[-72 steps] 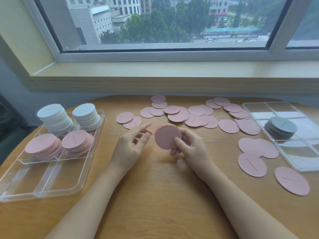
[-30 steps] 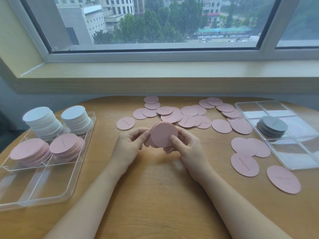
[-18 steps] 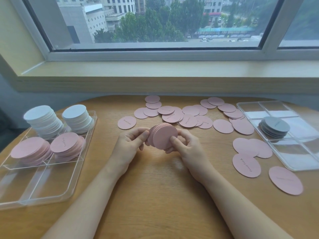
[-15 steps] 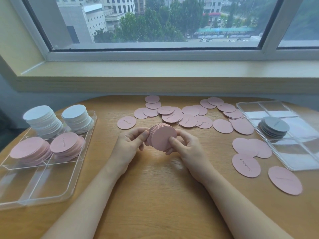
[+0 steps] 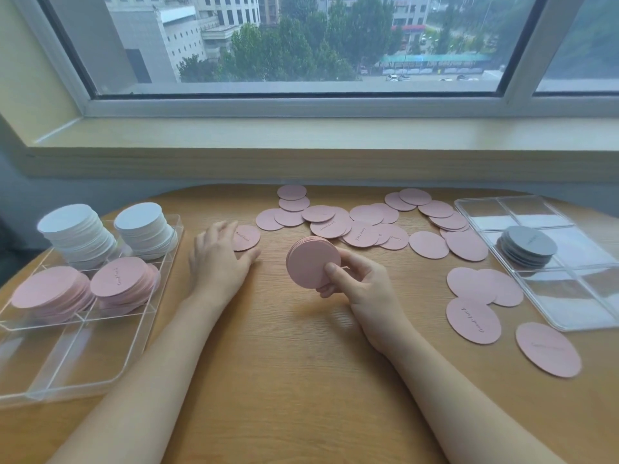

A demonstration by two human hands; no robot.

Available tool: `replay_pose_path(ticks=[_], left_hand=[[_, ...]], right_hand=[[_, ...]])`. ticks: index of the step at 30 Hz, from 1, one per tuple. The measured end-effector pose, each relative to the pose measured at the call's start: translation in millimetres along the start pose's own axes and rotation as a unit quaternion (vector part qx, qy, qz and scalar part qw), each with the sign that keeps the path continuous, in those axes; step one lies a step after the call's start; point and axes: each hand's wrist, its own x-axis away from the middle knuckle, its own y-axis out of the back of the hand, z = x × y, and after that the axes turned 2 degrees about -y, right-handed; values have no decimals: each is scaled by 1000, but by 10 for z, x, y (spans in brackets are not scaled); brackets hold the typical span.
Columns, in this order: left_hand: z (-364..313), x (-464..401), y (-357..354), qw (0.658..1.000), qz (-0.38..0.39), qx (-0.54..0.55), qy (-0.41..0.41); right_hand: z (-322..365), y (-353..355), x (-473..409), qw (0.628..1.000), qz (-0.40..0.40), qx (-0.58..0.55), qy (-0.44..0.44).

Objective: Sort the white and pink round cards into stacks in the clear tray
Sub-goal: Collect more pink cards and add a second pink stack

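Note:
My right hand (image 5: 360, 283) grips a small pile of pink round cards (image 5: 310, 262), held on edge above the middle of the wooden table (image 5: 301, 380). My left hand (image 5: 219, 259) lies flat with straight fingers on a single pink card (image 5: 248, 236) to the left of that pile. The clear tray (image 5: 83, 346) at the left holds two white stacks (image 5: 78, 234) at its far end and two pink stacks (image 5: 124, 284) in front of them. Its near compartments hold nothing. Many loose pink cards (image 5: 361, 226) lie scattered across the far side of the table.
A second clear tray (image 5: 569, 296) at the right edge holds a grey stack (image 5: 526, 244). Several more pink cards (image 5: 472, 319) lie near it at the front right. A window sill (image 5: 301, 135) runs behind the table.
My left hand has let go of the pile and moved left onto a lone pink card. My right hand now holds the pile alone, slightly lower.

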Motion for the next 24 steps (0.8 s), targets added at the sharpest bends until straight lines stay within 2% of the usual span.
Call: replay_pose_path(ticks=[2, 4, 9, 13, 17, 19, 21, 24], left_hand=[[28, -75, -16, 998, 41, -42, 9], [18, -127, 3, 998, 47, -53, -2], [29, -189, 50, 999, 20, -16, -35], [21, -186, 111, 997, 10, -28, -65], [43, -141, 172, 995, -43, 0, -87], [10, -88, 237, 992, -78, 38, -91], [-102, 13, 328, 984, -98, 130, -73], [-337, 222, 409, 959, -48, 275, -35]], right_hand=[[2, 0, -3, 1000, -4, -6, -1], [-1, 1, -5, 1000, -4, -9, -3], [-3, 11, -13, 1000, -2, -16, -4], [-8, 12, -11, 1000, -3, -17, -6], [-11, 4, -6, 1000, -4, -8, -2], [-4, -4, -3, 1000, -3, -4, 1], [3, -11, 0, 1000, -2, -1, 2], [-4, -14, -2, 1000, -3, 2, 6]])
